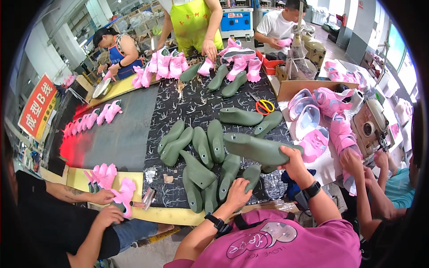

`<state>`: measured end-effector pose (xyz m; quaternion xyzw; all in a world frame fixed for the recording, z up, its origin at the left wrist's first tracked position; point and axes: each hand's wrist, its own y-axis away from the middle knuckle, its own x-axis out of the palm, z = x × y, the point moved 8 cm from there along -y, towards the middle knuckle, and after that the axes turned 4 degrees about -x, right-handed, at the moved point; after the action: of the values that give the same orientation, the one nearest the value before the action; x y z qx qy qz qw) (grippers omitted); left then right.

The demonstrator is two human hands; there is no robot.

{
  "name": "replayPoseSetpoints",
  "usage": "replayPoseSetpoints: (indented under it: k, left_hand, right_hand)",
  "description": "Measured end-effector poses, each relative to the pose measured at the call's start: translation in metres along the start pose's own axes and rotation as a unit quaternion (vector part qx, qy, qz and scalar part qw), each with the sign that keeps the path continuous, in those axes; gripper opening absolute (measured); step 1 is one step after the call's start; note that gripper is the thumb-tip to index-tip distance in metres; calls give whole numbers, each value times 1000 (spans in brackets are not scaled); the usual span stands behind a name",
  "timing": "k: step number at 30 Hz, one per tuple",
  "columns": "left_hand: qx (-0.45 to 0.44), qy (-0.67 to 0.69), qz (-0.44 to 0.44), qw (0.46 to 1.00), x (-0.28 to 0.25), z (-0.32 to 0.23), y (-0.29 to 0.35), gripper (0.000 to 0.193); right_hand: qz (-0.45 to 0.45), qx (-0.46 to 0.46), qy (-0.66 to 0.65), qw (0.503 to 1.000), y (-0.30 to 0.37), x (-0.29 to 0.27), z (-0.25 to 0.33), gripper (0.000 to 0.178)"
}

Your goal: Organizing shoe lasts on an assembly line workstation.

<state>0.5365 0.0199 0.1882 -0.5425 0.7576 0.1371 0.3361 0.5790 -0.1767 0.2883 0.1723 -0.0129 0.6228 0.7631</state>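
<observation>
My right hand (295, 161) is closed round the toe-side end of a dark green shoe last (257, 148), which it holds raised and lying roughly level above the others. My left hand (238, 193) has its fingers curled over another green shoe last (252, 176) at the near right of the pile; part of that last is hidden beneath the hand. More green shoe lasts lie loosely between and beyond my hands, one (199, 173) crossing over its neighbours. Behind the raised last, another last (241, 116) rests on the black patterned table cover (178, 105).
Yellow-handled scissors (263, 106) lie beyond the lasts. Pink shoe uppers (170, 64) stand along the far edge; more pink shoes (330, 102) and a beige machine (370, 125) are at the right. A grey conveyor belt (120, 138) carries uppers at left. Co-workers' hands (105, 196) work on both sides.
</observation>
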Motion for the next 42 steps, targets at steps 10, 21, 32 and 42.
replayPoseSetpoints:
  k: [10,21,32,42]
  left_hand:
    - [-30,40,24,998,2,-3,2,35]
    - [-11,58,-7,998,-5,-6,0,37]
    - [10,11,-6,1000,-5,-9,-4,33]
    - [18,16,-92,995,-59,-13,38,25]
  right_hand:
    - [82,168,-143,972,-102,111,-53,37]
    - [361,8,-3,933,-188,222,3,35]
    - [334,80,130,930,-99,79,-55,36]
    - [275,-97,397,870,-33,22,-88,22]
